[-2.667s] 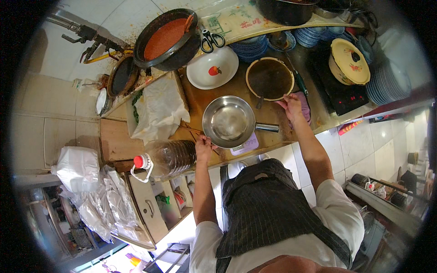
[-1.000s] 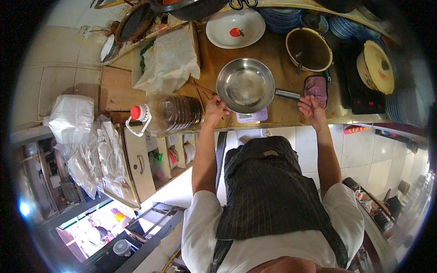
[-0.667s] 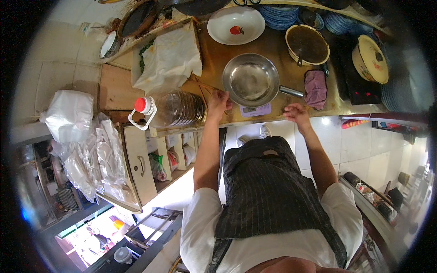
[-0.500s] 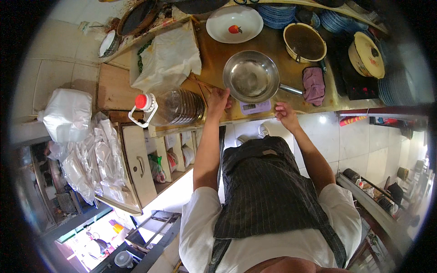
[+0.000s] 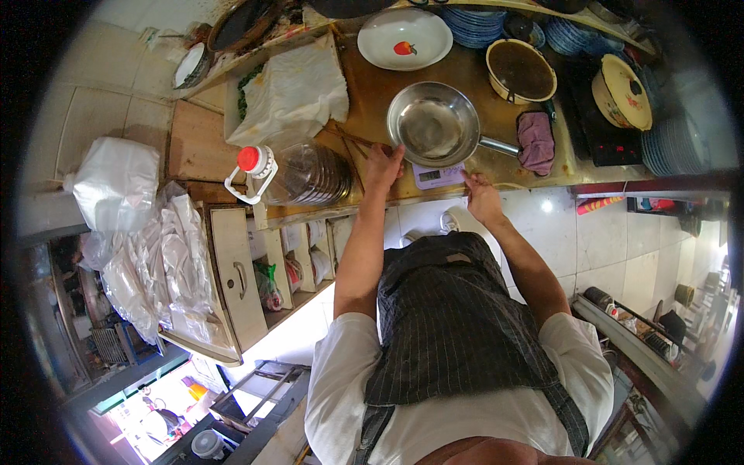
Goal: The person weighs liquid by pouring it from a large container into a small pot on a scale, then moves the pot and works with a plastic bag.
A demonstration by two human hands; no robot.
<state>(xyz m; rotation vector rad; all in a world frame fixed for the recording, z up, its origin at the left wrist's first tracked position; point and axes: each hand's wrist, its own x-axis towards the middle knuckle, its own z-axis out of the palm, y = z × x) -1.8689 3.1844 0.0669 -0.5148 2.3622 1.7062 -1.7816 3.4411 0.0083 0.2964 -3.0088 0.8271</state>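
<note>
Shiny smooth metal pan (image 5: 432, 124), matt purple cloth (image 5: 535, 142), clear glossy plastic jug (image 5: 298, 174), worn wooden counter (image 5: 372, 85), crinkled white plastic bag (image 5: 291, 93).

The person wears a white short-sleeved shirt (image 5: 465, 411) under a dark apron (image 5: 457, 325) with thin pale pinstripes — its straps run back over both shoulders. The forearms are bare, and the left hand (image 5: 382, 164) and right hand (image 5: 483, 198) wear no gloves.
</note>
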